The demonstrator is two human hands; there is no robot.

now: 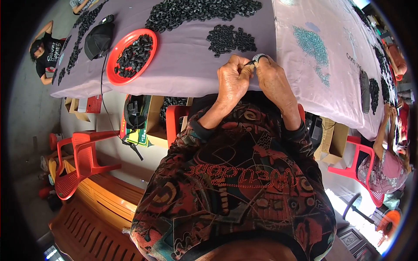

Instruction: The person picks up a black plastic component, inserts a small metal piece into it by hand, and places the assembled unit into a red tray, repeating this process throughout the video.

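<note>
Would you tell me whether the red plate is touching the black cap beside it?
Apart. The head view shows purple cloth between the red plate and the black cap.

This is a small hand-assembly workshop. A long table (pixel 191 74) under a pale lilac cloth carries big heaps of small black plastic rings (pixel 200 11), a round red plastic tray (pixel 114 54) filled with more of them, and a scatter of tiny teal parts (pixel 311 43). Other workers sit along the table's edges. Red plastic chairs (pixel 80 163) and open cardboard boxes (pixel 154 119) stand on the bare concrete floor (pixel 30 113) beneath.
</note>
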